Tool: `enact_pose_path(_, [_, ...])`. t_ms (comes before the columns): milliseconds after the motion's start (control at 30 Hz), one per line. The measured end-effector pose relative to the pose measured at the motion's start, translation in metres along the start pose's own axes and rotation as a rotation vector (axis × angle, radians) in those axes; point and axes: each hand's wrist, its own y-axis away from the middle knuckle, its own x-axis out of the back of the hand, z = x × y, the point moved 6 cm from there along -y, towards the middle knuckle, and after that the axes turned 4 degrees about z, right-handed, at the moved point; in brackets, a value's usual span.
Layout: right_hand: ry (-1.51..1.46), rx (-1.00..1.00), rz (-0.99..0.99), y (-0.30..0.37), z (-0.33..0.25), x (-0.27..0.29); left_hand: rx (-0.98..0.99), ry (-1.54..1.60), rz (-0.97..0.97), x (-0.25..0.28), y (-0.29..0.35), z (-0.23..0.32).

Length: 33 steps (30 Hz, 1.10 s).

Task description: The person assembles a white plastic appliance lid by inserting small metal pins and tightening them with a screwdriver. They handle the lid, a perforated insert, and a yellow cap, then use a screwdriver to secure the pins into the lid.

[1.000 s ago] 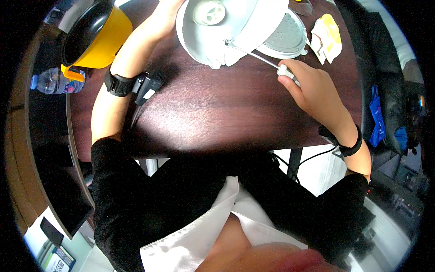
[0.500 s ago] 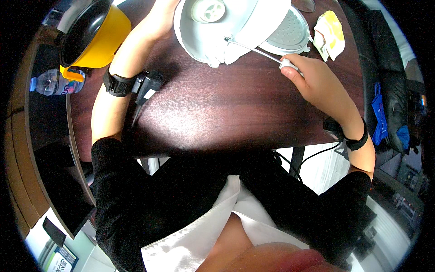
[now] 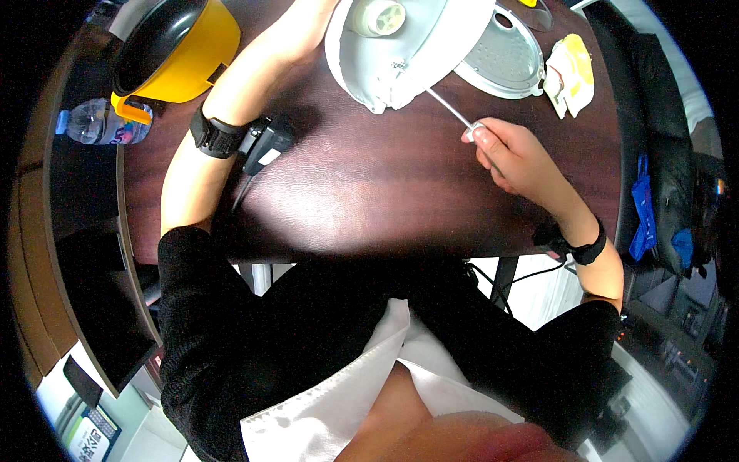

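A white plastic appliance housing (image 3: 427, 35) stands tilted at the top of the view, its hollow inside showing a pale round fitting (image 3: 380, 18). My left hand (image 3: 312, 27) is at its left edge, gripping it; the fingertips lie beyond the picture. In my right hand (image 3: 517, 158) is a screwdriver (image 3: 449, 105), its white handle wrapped by closed fingers. The thin metal shaft points up and left to the lower rim of the housing, where I cannot see its tip. Behind the housing lies a grey perforated oval plate (image 3: 508, 58).
A crumpled yellow and white piece (image 3: 570, 73) lies right of the plate. At the left are a yellow pot (image 3: 196, 65) with a black inside and a clear plastic bottle (image 3: 96, 123). The dark wood table (image 3: 369, 185) ends near my lap. Each wrist wears a black strap with a device.
My right hand has come down toward me, drawing the screwdriver's tip away from the screw spot inside the housing. The housing has shifted a little right and tilted more.
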Motion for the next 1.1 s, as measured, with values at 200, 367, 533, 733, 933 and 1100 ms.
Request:
enact_pose_path(200, [-0.625,-0.349,-0.223,0.014,0.003,-0.027,-0.006,-0.013,0.007,-0.001,0.000,0.004])
enact_pose_path(367, [-1.046,-0.423,-0.380,0.022,0.003,-0.044,-0.007,-0.022,0.001,-0.002,0.002,0.007])
enact_pose_path(533, [-0.714,-0.374,-0.239,0.018,0.002,-0.033,-0.014,-0.030,-0.001,-0.001,0.003,0.009])
enact_pose_path(733, [0.308,0.171,0.225,0.009,-0.012,0.005,-0.015,-0.031,-0.010,-0.002,0.003,0.010])
enact_pose_path(933, [0.697,0.354,0.313,0.008,-0.040,0.021,-0.017,-0.004,0.000,-0.003,-0.006,0.007])
enact_pose_path(1100, [0.825,0.419,0.262,0.000,-0.049,0.029,-0.008,0.007,0.012,-0.001,-0.008,0.004])
